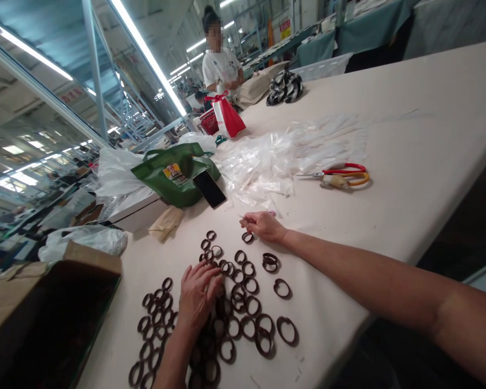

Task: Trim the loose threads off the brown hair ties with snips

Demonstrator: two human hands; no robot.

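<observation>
Touching dark rings (271, 263), left hand (197, 294) hides its grip; right hand (265, 226) pinches a thin item (242, 217) well inside table edge (444, 216).

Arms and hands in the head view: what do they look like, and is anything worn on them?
The left hand and right hand are a person's, ungloved. The left forearm and right arm are bare, with no sleeve showing in the frame. I see no watch or bracelet; whether any finger ring is worn, I cannot tell.

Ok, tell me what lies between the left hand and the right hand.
Several dark rings lie on the table between the left hand and right hand, as the head view shows.
</observation>
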